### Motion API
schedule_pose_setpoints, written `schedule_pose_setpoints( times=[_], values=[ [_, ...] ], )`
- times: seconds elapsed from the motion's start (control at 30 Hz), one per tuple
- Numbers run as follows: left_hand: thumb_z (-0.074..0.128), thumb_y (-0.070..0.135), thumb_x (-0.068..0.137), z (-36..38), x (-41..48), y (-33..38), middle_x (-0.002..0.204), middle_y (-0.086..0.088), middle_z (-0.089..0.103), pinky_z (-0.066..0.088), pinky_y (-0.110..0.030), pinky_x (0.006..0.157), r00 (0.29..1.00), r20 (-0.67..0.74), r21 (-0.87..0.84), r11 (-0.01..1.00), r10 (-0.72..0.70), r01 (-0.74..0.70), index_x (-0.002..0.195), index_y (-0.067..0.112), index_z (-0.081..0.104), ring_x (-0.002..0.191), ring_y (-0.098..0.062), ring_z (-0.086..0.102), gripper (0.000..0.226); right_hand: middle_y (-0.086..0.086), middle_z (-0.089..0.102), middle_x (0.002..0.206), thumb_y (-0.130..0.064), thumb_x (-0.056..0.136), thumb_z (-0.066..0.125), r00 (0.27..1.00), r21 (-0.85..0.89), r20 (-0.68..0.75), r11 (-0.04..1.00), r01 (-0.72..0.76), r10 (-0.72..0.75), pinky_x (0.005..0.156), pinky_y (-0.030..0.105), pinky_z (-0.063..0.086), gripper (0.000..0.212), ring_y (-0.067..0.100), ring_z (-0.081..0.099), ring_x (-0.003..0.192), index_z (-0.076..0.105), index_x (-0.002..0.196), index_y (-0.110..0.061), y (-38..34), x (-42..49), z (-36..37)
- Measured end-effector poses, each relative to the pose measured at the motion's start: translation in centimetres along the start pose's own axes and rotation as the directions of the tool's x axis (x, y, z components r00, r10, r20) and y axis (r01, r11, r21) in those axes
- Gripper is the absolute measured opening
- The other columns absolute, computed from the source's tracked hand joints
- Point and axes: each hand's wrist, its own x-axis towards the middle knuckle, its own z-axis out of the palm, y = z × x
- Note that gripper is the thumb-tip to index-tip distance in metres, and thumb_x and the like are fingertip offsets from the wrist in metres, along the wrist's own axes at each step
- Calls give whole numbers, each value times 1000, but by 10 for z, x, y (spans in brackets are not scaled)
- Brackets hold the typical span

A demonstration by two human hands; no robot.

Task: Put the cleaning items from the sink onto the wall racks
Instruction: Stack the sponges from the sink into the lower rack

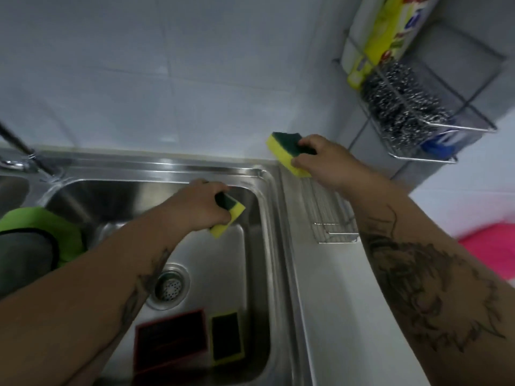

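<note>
My right hand (326, 160) grips a yellow sponge with a green scouring side (284, 150), held up against the tiled wall above the sink's right corner. A second yellow-green sponge (231, 215) is gripped in my left hand (200, 204) over the steel sink basin (250, 274). In the basin's near part lie a third yellow-green sponge (226, 339) and a dark pad with a red edge (170, 341). A wire wall rack (434, 126) at upper right holds steel scourers (401, 104), a blue item and a yellow-green packet (381, 34).
A lower wire rack (331, 218) sits on the counter right of the sink, under my right wrist. A green and grey cloth (41, 235) hangs at the basin's left. The tap (19, 151) is at the far left, the drain (170, 285) mid-basin. Something pink (493, 246) lies at the right edge.
</note>
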Motion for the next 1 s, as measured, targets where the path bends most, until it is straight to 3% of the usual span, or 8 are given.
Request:
schedule_pose_setpoints(
  times=[0.17, 0.27, 0.43, 0.63, 0.8, 0.9, 1.0],
  values=[
    [59, 42, 52, 5, 25, 32, 138, 2, 47, 44, -34, 100, 993, -40, 31, 994, 110, -109, 137, 32, 50, 123, -21, 49, 86, 19, 52, 129, -42, 85, 55, 965, -185, -236, 970, -157, 111, 95, 43, 46, 59, 39, 52, 115, 44, 138, -20, 72, 20, 22],
    [60, 45, 55, 14, 32, 34, 131, 4, 48, 45, -33, 95, 986, -47, 94, 983, 161, -156, 134, 34, 52, 117, -20, 51, 80, 22, 39, 142, -33, 92, 54, 968, -243, -247, 963, -114, 52, 101, 42, 40, 52, 39, 42, 125, 43, 140, -16, 93, 26, 38],
    [57, 60, 57, 31, 33, 23, 120, 7, 49, 47, -30, 86, 978, -18, 154, 967, 208, -203, 131, 40, 52, 107, -20, 54, 77, 20, 36, 146, -29, 100, 41, 991, -380, -123, 920, -93, 49, 97, 44, 45, 42, 37, 45, 124, 43, 139, -15, 100, 42, 50],
    [58, 53, 59, 34, 27, 11, 135, 5, 43, 45, -33, 91, 990, 23, 206, 968, 142, -144, 140, 37, 45, 119, -23, 49, 83, 19, 33, 149, -23, 100, 39, 992, -480, -79, 869, -122, 95, 93, 46, 47, 43, 38, 46, 125, 38, 142, -16, 99, 44, 56],
    [60, 48, 59, 22, 22, 14, 127, 7, 47, 47, -33, 87, 991, 48, 190, 973, 122, -129, 138, 38, 47, 112, -22, 51, 81, 18, 57, 119, -14, 89, 49, 994, -534, 4, 841, -88, 107, 79, 38, 50, 35, 35, 57, 104, 53, 124, -6, 87, 47, 38],
    [61, 45, 58, 12, 25, 28, 121, 6, 51, 44, -29, 83, 987, 37, 173, 972, 157, -162, 136, 36, 51, 108, -20, 54, 79, 17, 63, 108, -14, 89, 52, 998, -504, -32, 861, -67, 59, 67, 32, 42, 28, 33, 60, 96, 55, 114, -3, 72, 34, 19],
    [62, 42, 58, 4, 35, 50, 125, 4, 51, 45, -29, 90, 979, -22, 111, 973, 205, -201, 137, 31, 51, 114, -20, 53, 80, 16, 63, 108, -22, 91, 48, 987, -377, -158, 925, -59, -1, 69, 32, 43, 31, 33, 60, 97, 55, 117, -5, 62, -4, 10]
  ],
)
